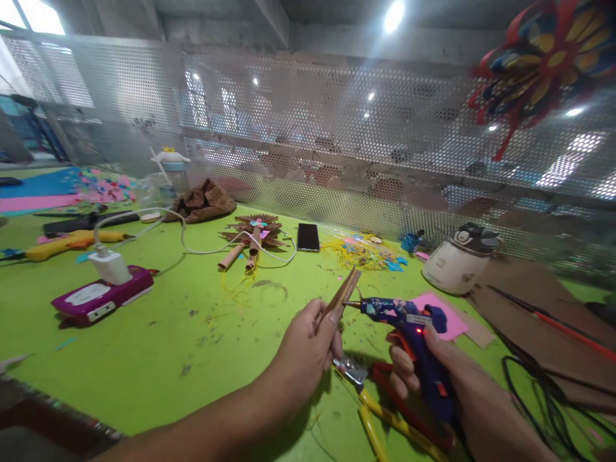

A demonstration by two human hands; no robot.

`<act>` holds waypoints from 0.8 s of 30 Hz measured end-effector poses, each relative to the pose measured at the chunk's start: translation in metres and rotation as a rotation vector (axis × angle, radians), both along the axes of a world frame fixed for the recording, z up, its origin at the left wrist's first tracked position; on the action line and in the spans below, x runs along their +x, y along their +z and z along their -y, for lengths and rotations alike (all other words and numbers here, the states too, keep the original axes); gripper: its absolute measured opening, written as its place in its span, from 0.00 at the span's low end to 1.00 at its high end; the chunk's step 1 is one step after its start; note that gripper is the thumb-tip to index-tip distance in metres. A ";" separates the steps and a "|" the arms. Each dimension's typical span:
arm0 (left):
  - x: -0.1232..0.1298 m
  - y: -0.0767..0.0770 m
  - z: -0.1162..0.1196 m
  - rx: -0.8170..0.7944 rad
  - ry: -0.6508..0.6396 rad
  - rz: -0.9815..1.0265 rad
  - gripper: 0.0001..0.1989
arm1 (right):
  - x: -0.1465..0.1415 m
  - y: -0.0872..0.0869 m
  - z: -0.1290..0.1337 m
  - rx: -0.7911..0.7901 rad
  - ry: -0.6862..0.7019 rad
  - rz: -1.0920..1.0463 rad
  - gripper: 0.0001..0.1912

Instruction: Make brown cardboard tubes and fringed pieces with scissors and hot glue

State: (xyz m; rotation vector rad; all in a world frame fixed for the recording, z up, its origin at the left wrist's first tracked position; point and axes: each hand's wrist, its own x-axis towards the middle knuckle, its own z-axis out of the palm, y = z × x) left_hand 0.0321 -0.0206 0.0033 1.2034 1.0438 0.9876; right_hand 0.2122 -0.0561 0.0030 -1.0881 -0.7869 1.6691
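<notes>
Near-left edge: the green table ends in a dark border slanting across your lower left.
Power strip: the purple power strip sits inside that edge, a white plug standing in it.
Open green: a broad, stained stretch runs from the strip to your left forearm.
Far edge: a perforated metal screen stands across the back; a black phone lies short of it.
Left hand: your left hand is closed narrow, pinching a cardboard strip that tilts up and away, mid-scene.
Glue gun: the blue glue gun points left, nozzle at the strip's right side; you cannot tell whether they touch.
Right hand: your right hand wraps the gun's grip, thumb behind.
Near middle: pliers lie below, between your hands.
Right side: brown cardboard sheets and a black cable crowd your right wrist.
</notes>
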 end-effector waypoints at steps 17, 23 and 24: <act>-0.002 -0.008 -0.002 0.093 0.020 -0.095 0.10 | -0.004 0.007 0.000 -0.021 -0.077 -0.189 0.18; -0.003 -0.005 -0.002 0.102 0.036 -0.124 0.10 | -0.001 0.002 0.000 -0.024 0.004 -0.182 0.19; -0.003 -0.005 -0.002 0.104 0.035 -0.122 0.10 | -0.001 0.001 0.000 -0.026 0.022 -0.178 0.20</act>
